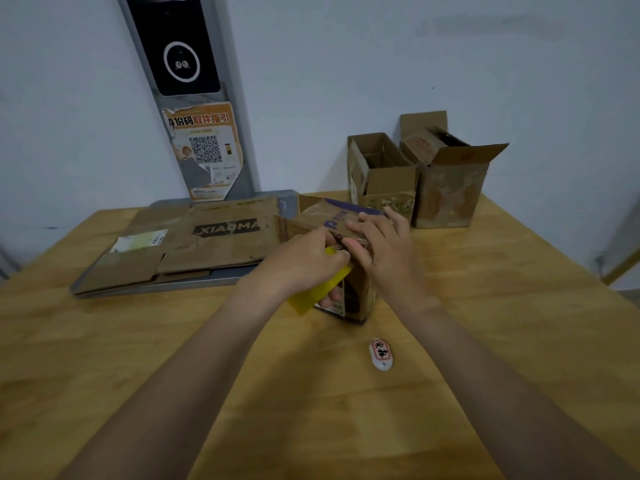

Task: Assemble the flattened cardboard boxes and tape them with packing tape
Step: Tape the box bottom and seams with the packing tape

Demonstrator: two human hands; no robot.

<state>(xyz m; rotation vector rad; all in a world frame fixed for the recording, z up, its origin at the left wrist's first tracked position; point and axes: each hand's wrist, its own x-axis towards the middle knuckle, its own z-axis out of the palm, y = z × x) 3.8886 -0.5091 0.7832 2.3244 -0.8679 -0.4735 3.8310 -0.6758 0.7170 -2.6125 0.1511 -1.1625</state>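
The left hand's (304, 263) fingers are curled round a yellow dispenser (320, 289), gripping it against the near top edge of the box (313, 216). The right hand's (381, 252) fingers lie nearly straight and spread, pressing flat on the box's top, with the thumb just beside the left hand's knuckles. Whether any tape runs between the hands is too blurred to tell. The box stands upright at the middle of the wooden table (138, 341), purple print on its top flap. A small white tag (380, 353) lies on the table near the box, on the near side. To the left, flat boxes (214, 244) are stacked on a grey tray (221, 280). Behind and to the right, two open boxes (384, 181) stand touching, flaps up. A grey post (242, 140) with a black screen and an orange poster (204, 150) rises behind the tray.
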